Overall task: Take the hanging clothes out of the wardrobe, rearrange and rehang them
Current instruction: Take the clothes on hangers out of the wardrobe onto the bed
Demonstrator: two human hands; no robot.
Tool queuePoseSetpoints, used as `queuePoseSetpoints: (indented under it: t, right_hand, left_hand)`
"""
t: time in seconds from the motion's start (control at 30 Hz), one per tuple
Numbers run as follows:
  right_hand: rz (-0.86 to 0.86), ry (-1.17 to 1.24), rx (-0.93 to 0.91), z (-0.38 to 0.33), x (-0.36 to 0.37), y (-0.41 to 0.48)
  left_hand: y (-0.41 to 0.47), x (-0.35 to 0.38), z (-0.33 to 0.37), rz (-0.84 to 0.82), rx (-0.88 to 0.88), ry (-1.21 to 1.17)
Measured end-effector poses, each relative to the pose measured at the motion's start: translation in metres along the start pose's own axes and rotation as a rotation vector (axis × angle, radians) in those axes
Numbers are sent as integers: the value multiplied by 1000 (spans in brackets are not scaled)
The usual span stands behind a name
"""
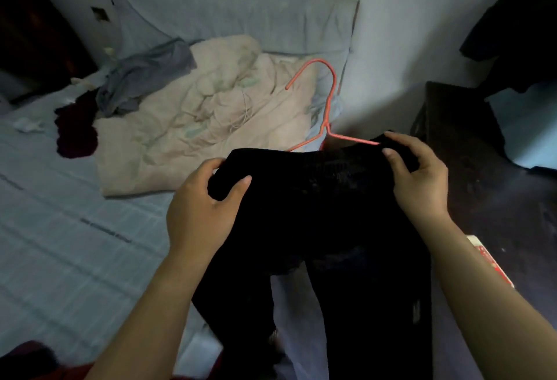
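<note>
Two hands in view, both holding one pair of black trousers (331, 214) at the waistband. The left hand (199, 211) grips the left corner, thumb over the front. The right hand (419, 177) pinches the right corner between thumb and fingers. The legs hang down between the forearms.

One orange hanger (330, 99) stands just behind the waistband, hook up. Whether the right hand touches it cannot be told.

On the bed (60, 244) lie one cream quilt (196, 126), one grey garment (141, 78) and one maroon garment (75, 135), all well apart from the hands. One red-and-white box (489, 262) lies beside the right forearm; its print is unreadable.
</note>
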State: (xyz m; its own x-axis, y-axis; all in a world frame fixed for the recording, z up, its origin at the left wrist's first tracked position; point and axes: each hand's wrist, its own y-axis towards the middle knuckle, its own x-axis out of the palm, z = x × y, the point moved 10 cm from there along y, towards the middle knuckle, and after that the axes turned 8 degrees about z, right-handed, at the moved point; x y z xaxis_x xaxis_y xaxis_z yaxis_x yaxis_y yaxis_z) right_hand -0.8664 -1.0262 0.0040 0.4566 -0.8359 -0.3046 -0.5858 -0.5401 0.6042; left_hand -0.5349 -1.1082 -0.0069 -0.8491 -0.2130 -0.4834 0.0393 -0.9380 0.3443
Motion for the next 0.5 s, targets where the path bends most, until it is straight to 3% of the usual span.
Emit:
queuePoseSetpoints:
  t: [0.33,0.5]
  right_hand:
    - [44,150,-220,-44,177,209]
    - [6,175,-253,-22,278,277]
  left_hand:
    - [235,13,8,198,-22,-87]
    - [336,37,-16,182,-24,-80]
